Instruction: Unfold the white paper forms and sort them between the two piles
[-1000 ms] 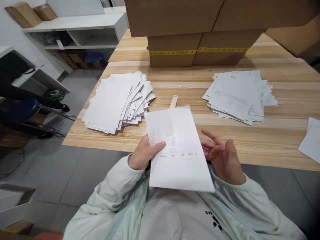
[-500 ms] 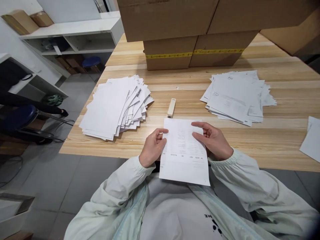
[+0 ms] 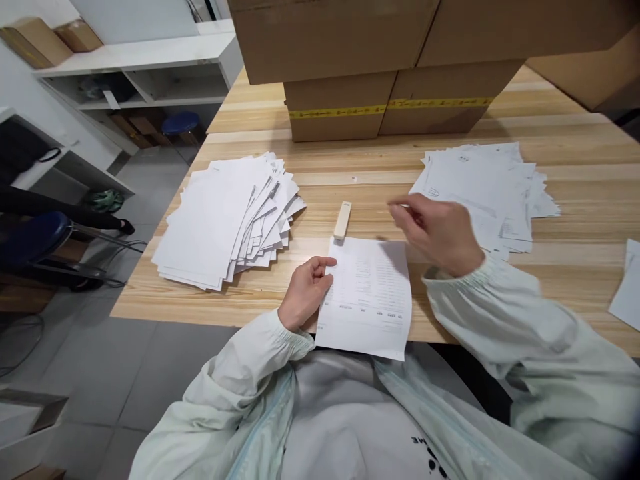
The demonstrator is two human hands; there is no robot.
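Observation:
A printed sheet of paper (image 3: 367, 293) lies at the table's front edge, its lower end sticking out over the edge. My left hand (image 3: 307, 290) pinches the sheet's left side between thumb and fingers. Off the paper, my right hand (image 3: 435, 230) hovers above the table to the upper right of the sheet. Its fingers are loosely bent and a little blurred, with nothing seen in them. A cream stapler (image 3: 343, 221) rests just beyond the sheet's top left corner, its near end touching or overlapping the paper's edge.
A fanned stack of papers (image 3: 210, 213) lies on the left, another paper pile (image 3: 485, 177) on the right, partly behind my right hand. More sheets (image 3: 627, 287) sit at the far right. Cardboard boxes (image 3: 340, 107) are stacked at the back. Blue stools (image 3: 37, 237) stand left of the table (image 3: 320, 160).
My right hand has let go of the sheet's right side and risen up and to the right. The sheet now lies flatter on the table, still held by my left hand.

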